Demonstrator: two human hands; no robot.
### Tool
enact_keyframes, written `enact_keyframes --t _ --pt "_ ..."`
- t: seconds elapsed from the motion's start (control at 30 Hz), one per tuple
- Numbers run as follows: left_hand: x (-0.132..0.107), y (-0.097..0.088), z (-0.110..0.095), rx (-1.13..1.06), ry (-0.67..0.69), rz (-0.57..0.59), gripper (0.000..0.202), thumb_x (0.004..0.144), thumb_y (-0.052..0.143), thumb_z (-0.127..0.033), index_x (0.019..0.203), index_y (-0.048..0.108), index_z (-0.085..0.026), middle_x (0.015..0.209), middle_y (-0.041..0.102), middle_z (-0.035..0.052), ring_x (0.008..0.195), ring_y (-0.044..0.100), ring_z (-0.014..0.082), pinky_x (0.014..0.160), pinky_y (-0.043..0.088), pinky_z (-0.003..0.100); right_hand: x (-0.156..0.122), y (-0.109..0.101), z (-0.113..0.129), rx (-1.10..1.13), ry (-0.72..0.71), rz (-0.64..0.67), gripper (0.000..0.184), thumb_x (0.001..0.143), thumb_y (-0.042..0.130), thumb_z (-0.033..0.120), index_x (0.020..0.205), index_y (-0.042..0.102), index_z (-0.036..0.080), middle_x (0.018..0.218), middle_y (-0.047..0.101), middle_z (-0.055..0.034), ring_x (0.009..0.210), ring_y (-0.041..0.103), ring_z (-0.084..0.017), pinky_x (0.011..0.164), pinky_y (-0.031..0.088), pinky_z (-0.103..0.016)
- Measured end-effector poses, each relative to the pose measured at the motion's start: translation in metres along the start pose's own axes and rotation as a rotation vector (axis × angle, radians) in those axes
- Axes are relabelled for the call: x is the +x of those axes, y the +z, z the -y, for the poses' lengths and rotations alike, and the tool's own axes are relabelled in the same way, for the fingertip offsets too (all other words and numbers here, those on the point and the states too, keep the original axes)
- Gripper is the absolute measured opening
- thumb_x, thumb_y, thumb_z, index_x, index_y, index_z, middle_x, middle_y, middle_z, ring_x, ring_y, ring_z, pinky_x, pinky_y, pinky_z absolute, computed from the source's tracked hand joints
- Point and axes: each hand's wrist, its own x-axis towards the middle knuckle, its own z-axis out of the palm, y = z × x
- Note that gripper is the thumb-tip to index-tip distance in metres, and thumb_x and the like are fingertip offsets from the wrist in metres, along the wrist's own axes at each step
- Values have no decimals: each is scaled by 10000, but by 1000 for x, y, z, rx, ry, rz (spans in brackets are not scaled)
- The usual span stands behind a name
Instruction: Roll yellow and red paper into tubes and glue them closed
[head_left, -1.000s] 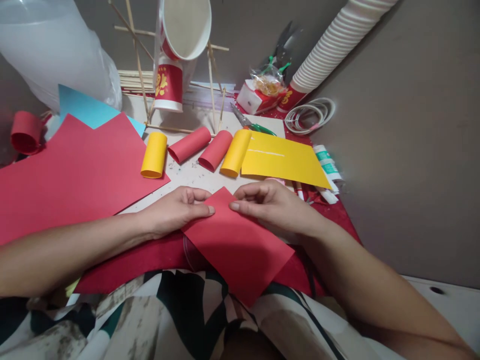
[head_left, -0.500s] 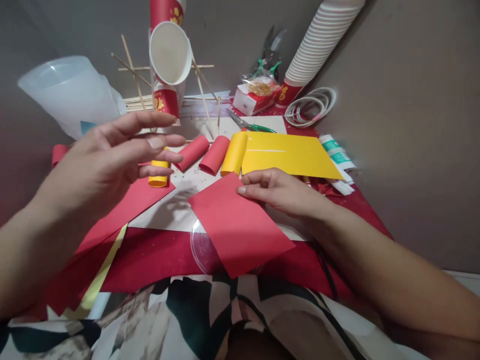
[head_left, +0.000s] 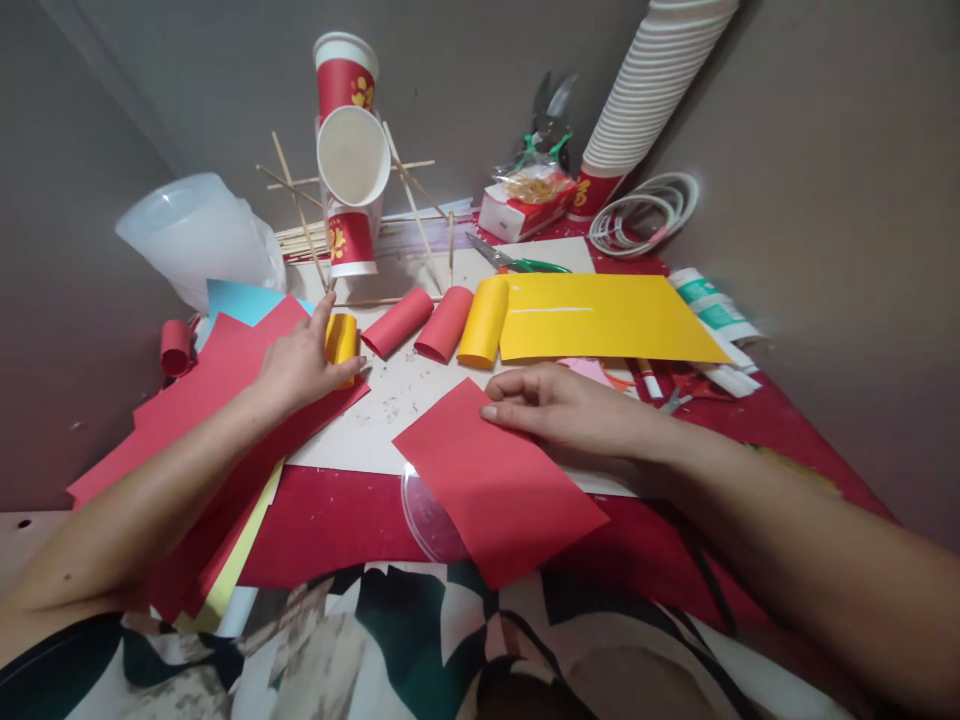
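Observation:
My right hand pinches the upper right edge of a red paper rectangle that lies across a clear round lid at the table's near edge. My left hand has reached out to the left and closes round a small yellow paper roll lying at the edge of a large red sheet. Two red paper rolls lie to the right of it, beside a yellow sheet whose left end is curled into a roll.
A frame of wooden sticks holding red-and-white paper cups stands at the back. A tall cup stack, green-handled scissors, a coil of white tubing, glue tubes, a translucent jug and a red box surround the work area.
My left hand let go of the red rectangle, rose, then went down to the left onto the yellow roll. My right hand kept its hold. The view tilted upward.

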Motion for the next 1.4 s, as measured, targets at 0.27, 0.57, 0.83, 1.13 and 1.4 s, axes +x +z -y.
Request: enact_keyframes --t 0.27,0.57,0.83,1.13,1.4 --pt "-15 -12 18 -93 -6 -66 911 840 593 -424 1607 167 -177 1431 536 210 1141 613 393 888 490 458 1 4 -5 -39 20 -22 384 847 622 526 659 505 212 581 434 36 512 381 -109 463 292 -261" --pt "-35 -47 89 169 -305 -240 876 834 599 -568 1582 271 -251 1439 550 173 1214 580 468 899 511 571 -1 3 1 -93 38 -16 351 878 558 505 716 526 195 625 464 26 573 416 -113 518 319 -259" --pt "-32 -32 39 128 -12 -458 653 897 549 -517 1469 468 -213 1332 642 136 1151 636 335 929 509 454 1 2 -1 -88 48 -14 336 856 580 482 690 513 198 607 443 35 560 391 -111 519 293 -265" --pt "32 13 -47 169 228 -87 669 863 620 -442 1455 463 -175 1183 714 162 1079 665 337 839 503 405 -4 10 8 -143 -40 -96 264 877 566 374 690 558 188 670 464 22 630 427 -123 577 334 -278" --pt "38 10 -20 -279 175 -133 619 787 669 -373 1354 571 -147 1083 716 130 957 673 322 808 514 425 -2 13 6 -49 -35 -144 359 859 602 319 1161 702 153 732 581 -2 658 516 -133 612 409 -275"
